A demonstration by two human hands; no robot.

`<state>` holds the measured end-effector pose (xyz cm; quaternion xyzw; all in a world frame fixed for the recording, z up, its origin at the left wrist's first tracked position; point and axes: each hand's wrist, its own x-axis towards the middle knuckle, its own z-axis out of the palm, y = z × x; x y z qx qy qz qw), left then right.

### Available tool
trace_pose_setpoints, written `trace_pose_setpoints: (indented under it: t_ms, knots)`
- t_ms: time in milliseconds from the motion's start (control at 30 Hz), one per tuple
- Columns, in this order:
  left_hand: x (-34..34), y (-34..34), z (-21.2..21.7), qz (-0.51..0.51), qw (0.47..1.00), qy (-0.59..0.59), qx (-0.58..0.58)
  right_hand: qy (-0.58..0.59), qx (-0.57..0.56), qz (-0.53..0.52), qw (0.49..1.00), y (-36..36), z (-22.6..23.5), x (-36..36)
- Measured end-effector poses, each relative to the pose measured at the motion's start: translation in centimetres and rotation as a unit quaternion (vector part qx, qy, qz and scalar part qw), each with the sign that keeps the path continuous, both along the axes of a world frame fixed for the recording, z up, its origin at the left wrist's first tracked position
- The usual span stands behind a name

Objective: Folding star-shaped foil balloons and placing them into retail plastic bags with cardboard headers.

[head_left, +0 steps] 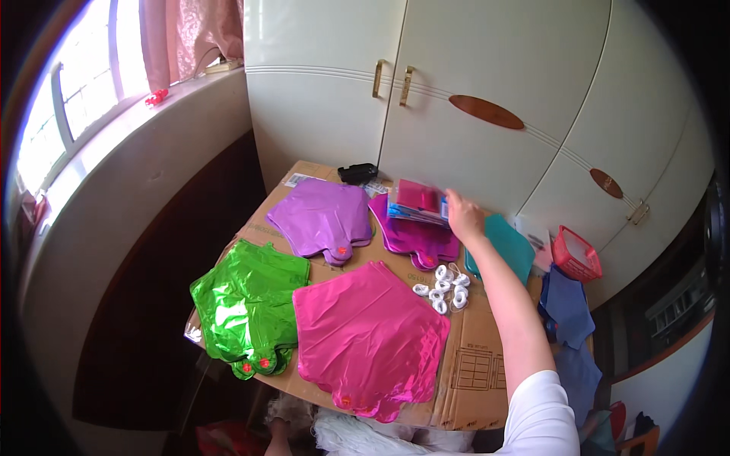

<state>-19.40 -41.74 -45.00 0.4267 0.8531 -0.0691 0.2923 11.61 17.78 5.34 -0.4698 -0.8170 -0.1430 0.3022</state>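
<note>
My right hand (464,216) reaches across the table, its fingers closed on the right end of a stack of flat packets (418,199) in pink and blue. The stack lies on a magenta-purple pile of foil balloons (418,237), flat and uninflated. Just right of my hand is a teal foil pile (503,247). Several small white ribbon coils (441,287) lie near my forearm. At the lower edge a bit of bare skin (279,435), perhaps my left arm, shows beside clear plastic; its fingers are hidden. Nearest it are pink (369,334) and green (247,300) foil balloons.
Cardboard (475,365) covers the table. A lilac foil pile (323,216) and a black object (357,174) lie toward the back. A red basket (578,254) stands at the right, near hanging blue pieces (566,308). White cabinet doors (487,61) rise behind.
</note>
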Motion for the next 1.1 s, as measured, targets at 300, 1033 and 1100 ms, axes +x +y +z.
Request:
trace_pose_setpoints:
  t_ms: [300,1033,1100]
  knots:
    - [-1.9,-3.0,7.6,0.212,0.975,0.039,0.062,0.459,-0.221,0.153,0.847,-8.5,5.1,6.3]
    - [28.7,33.3,51.1,-0.449,0.705,-0.218,0.504,0.374,-0.404,0.153,0.82,-31.9,-2.2,22.9]
    - [29.2,36.0,51.4,-0.377,0.8,-0.318,0.341,0.393,-0.403,0.154,0.812,-32.3,-1.7,22.7]
